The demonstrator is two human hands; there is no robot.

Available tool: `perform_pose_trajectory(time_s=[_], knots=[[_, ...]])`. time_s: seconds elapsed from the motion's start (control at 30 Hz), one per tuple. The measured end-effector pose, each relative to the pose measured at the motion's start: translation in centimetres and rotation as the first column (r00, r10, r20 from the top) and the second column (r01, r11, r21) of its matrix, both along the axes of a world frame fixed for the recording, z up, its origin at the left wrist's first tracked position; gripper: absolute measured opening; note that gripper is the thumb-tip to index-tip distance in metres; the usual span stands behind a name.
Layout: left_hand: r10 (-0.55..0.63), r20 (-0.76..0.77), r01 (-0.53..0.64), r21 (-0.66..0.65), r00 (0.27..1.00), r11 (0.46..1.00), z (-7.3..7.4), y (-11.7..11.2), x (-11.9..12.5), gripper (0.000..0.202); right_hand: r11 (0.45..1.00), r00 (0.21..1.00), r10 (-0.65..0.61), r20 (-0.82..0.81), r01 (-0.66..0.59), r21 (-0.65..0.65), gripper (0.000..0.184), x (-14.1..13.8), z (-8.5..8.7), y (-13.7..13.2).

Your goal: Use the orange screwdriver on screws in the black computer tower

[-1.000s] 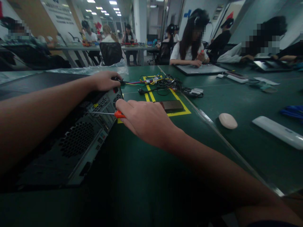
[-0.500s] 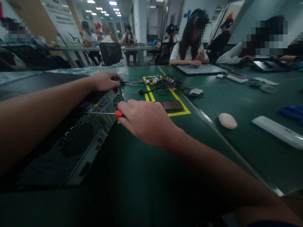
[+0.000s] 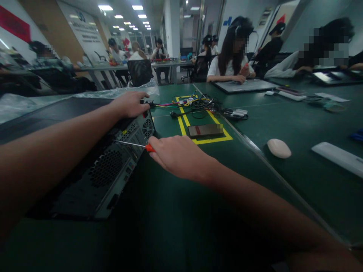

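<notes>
A black desktop computer case (image 3: pixel 106 168) lies at the left with its rear panel of vents and ports facing right. My left hand (image 3: pixel 132 104) rests on the far top corner of the case, fingers and thumb apart. In my right hand (image 3: pixel 178 156) is a screwdriver (image 3: pixel 149 147) with an orange and black handle, held closed. Its thin metal shaft points left, and the tip is at the upper edge of the rear panel. Whether the tip sits in a screw is too small to tell.
Behind the case corner lies a tangle of cables (image 3: pixel 207 102). A phone (image 3: pixel 205 130) lies inside yellow tape (image 3: pixel 214 141) on the green table. To the right are a pale mouse (image 3: pixel 279 148) and a white bar-shaped object (image 3: pixel 337 156). Clear plastic wrap (image 3: pixel 141 88) lies behind. Other people sit across the table.
The whole view has shifted, so the case and both hands appear slightly farther right and lower. My left hand stays on the case corner, and the screwdriver stays at the panel, its shaft sloping more.
</notes>
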State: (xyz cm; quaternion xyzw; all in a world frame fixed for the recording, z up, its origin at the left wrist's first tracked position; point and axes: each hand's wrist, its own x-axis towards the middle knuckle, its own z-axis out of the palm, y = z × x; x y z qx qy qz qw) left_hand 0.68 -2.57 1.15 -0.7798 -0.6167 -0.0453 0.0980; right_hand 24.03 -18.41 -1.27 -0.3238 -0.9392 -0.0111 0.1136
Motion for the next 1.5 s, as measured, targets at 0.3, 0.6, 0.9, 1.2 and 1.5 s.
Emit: perform_pose_trajectory(time_s=[0.3, 0.6, 0.9, 1.2, 1.5], knots=[[-0.08, -0.252, 0.028, -0.204, 0.964, 0.979, 2.1, 0.1, -1.1, 0.081, 0.995, 1.0, -0.031, 0.001, 0.031, -0.1, 0.029, -0.1, -1.0, 0.4], [-0.08, -0.006, 0.079, -0.087, 0.997, 0.993, -0.1, -2.1, -3.8, 0.08, 0.994, 0.995, -0.092, -0.043, 0.088, -0.071, 0.032, -0.6, -3.3, 0.3], [-0.088, 0.142, 0.098, -0.065, 0.986, 0.993, -0.8, -2.0, -3.9, 0.074, 0.987, 0.989, -0.135, 0.055, 0.139, -0.074, 0.034, 0.0, 1.1, -1.5], [-0.051, 0.121, 0.062, -0.09, 0.991, 0.994, -0.1, -3.1, -3.0, 0.078, 0.864, 0.956, -0.242, -0.166, 0.134, -0.486, 0.024, 5.2, -1.9, 0.2], [-0.039, 0.139, 0.054, -0.107, 0.989, 0.993, -0.1, -3.0, -3.1, 0.077, 0.643, 0.729, -0.51, -0.456, -0.028, -0.765, 0.02, 4.9, -10.4, 2.5]])
